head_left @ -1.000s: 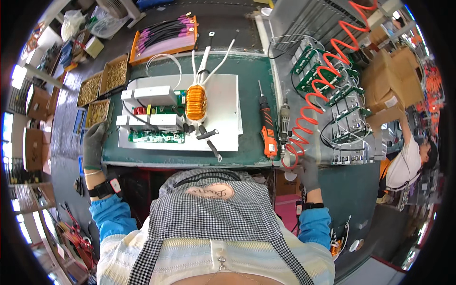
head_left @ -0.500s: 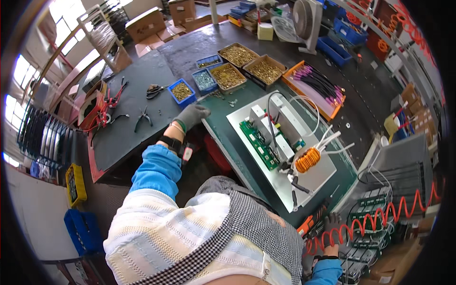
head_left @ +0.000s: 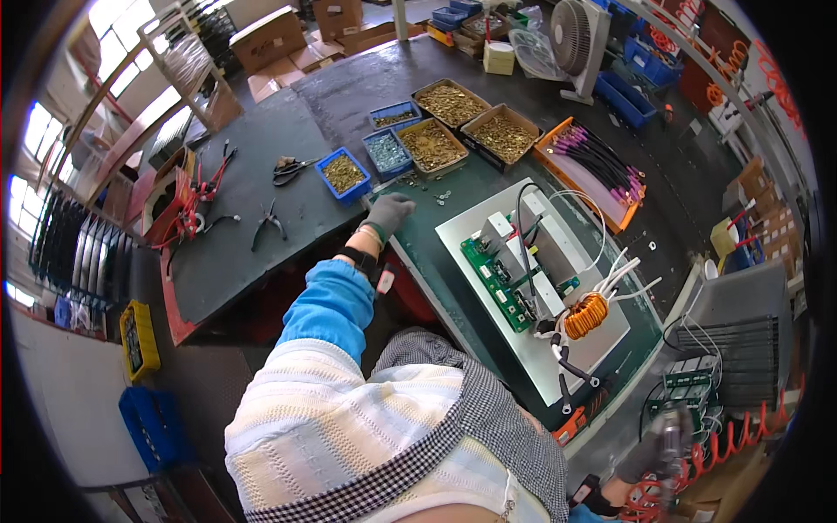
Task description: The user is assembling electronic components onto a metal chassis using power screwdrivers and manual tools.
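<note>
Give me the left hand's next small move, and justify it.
Probably extend the left hand to the loose metal pieces on the green bench and pick one up: they lie just past its curled fingers, while the right hand appears occupied with a silvery tool.

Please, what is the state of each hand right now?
Left hand: loosely curled at the green tabletop's edge; whether it holds anything cannot be told.
Right hand: closed around a silver-coloured tool.
</note>
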A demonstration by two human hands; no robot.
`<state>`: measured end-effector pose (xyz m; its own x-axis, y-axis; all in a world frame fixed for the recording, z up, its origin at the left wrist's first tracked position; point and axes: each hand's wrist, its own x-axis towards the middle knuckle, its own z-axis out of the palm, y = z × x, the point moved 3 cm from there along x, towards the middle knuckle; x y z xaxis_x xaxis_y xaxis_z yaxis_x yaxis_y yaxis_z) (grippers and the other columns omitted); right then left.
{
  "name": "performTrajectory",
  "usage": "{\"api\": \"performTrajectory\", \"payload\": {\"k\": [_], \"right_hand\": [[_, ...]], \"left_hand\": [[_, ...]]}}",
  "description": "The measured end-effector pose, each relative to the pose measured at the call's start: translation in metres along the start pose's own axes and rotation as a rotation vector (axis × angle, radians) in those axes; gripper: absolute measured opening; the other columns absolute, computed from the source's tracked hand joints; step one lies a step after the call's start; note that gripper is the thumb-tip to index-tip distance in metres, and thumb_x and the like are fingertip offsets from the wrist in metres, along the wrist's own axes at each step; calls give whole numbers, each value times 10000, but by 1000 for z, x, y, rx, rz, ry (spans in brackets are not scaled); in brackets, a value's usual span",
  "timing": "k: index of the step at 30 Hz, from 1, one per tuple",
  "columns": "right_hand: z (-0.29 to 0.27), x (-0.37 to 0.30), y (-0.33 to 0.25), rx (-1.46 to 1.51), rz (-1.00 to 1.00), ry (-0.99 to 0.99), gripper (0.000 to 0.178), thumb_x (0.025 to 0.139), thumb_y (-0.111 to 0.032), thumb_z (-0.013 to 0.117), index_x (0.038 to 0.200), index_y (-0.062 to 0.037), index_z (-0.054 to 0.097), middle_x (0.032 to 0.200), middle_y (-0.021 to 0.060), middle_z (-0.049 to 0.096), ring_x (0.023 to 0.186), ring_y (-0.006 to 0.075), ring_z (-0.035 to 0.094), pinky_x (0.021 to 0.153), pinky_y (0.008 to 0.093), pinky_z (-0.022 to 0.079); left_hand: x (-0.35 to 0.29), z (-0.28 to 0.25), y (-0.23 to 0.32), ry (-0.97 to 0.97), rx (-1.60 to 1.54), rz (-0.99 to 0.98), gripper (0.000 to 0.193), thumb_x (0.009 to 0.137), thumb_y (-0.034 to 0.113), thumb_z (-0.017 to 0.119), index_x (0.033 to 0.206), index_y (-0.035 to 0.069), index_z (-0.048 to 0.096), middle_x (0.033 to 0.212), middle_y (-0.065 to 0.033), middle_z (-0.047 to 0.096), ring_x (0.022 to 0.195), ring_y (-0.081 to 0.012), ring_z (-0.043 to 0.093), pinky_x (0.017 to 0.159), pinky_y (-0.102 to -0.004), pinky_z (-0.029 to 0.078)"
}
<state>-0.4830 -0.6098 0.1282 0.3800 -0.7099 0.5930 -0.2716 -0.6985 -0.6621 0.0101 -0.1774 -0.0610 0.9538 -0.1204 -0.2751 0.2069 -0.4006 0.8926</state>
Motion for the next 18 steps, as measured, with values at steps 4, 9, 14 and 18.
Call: {"api": "performTrajectory", "payload": {"k": [4,9,14,18], "right_hand": [[-20,13,-14,262,-81,107,361,862,-123,532,1157,84,510,1164,194,563,1065,296,543,923,393,424],[-4,14,-30,433,-79,204,422,871,-196,548,1197,67,492,1203,208,547,1123,298,504,1005,438,364],[25,10,-81,486,-77,292,458,858,-198,557,1242,32,462,1233,205,529,1154,305,489,1016,452,354],[40,-4,-123,472,-57,388,493,847,-200,564,1277,5,438,1257,202,515,1179,311,477,1025,463,346]], "left_hand": [[54,-1,67,51,200,146,402,802,239,670,1121,2,619,999,-138,673,898,-232,632,809,-319,480],[136,-30,127,53,447,269,443,804,230,689,1144,-34,584,1059,-184,651,969,-256,624,852,-330,464],[223,-19,154,-4,671,304,595,721,325,735,1192,12,550,1165,-198,611,1120,-327,572,935,-377,447],[262,21,180,-104,891,270,675,715,337,745,1274,60,487,1281,-204,532,1187,-314,523,972,-378,437]]}}
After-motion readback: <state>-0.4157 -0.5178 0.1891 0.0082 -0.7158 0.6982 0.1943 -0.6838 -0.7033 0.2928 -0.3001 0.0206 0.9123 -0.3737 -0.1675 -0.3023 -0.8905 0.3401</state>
